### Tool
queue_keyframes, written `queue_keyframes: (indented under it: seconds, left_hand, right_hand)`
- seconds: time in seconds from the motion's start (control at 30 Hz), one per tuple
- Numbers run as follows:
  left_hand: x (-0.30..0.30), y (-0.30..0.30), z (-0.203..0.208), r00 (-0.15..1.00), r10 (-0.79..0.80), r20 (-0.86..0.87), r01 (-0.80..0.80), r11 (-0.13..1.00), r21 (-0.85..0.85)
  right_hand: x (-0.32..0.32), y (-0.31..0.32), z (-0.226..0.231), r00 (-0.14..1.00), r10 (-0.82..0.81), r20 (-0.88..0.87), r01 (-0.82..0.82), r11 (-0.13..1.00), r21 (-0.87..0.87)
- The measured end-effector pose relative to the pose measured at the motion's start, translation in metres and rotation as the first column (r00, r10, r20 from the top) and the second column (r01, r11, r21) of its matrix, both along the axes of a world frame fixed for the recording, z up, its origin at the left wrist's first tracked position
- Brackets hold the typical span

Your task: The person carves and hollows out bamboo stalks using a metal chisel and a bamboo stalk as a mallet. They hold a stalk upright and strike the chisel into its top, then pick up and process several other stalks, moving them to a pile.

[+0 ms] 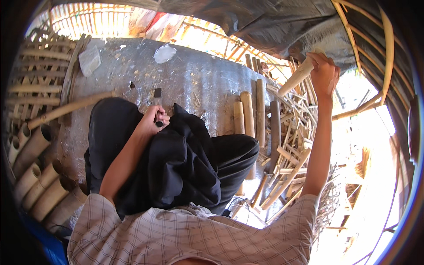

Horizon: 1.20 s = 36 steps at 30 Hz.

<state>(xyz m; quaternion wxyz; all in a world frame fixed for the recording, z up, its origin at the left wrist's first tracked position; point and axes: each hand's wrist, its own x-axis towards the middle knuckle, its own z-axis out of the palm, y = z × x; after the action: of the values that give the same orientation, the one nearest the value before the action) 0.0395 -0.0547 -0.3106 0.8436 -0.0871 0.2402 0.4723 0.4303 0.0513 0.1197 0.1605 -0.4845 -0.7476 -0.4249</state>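
My left hand [153, 118] rests by my lap, its fingers wrapped round a chisel-like tool. The tool's flat dark end [157, 92] points away from me, and a round black butt shows below my fingers. Raised out to the right, my right hand [324, 73] grips a bamboo piece [297, 78] near its upper end. That piece slants down to the left, above a heap of split bamboo [287, 132].
Bamboo lengths [247, 112] lie side by side right of my knee. Wide bamboo tubes [48, 185] are stacked at the left, below a slatted bamboo panel [39, 75]. A dark sheet [176, 75] covers the floor ahead. Black plastic [282, 22] hangs at the upper right.
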Motion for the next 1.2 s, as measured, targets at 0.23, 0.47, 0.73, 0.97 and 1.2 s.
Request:
queue_keyframes:
  seconds: [0.23,0.47,0.73,0.97,1.2]
  left_hand:
    - [0.009,-0.009,-0.016,0.945,0.075,0.317,-0.113,0.988,0.103]
    - [0.010,-0.016,0.019,0.953,0.223,0.202,-0.214,0.975,-0.066]
    - [0.003,-0.013,0.019,0.955,0.215,0.207,-0.211,0.977,-0.041]
    - [0.000,-0.012,0.015,0.975,0.125,0.186,-0.117,0.992,-0.051]
    - [-0.008,-0.012,0.015,0.980,-0.012,0.200,0.028,0.997,-0.076]
  right_hand:
    - [-0.182,-0.085,-0.055,0.957,0.076,-0.279,-0.110,0.988,-0.110]
    - [-0.248,-0.074,-0.095,0.824,0.330,-0.461,-0.410,0.908,-0.083]
    - [-0.232,-0.042,-0.096,0.742,0.433,-0.511,-0.514,0.858,-0.019]
    - [-0.192,-0.058,-0.117,0.232,0.124,-0.965,-0.847,0.513,-0.138]
    - [-0.151,-0.052,-0.131,-0.125,0.147,-0.981,-0.941,0.297,0.164]
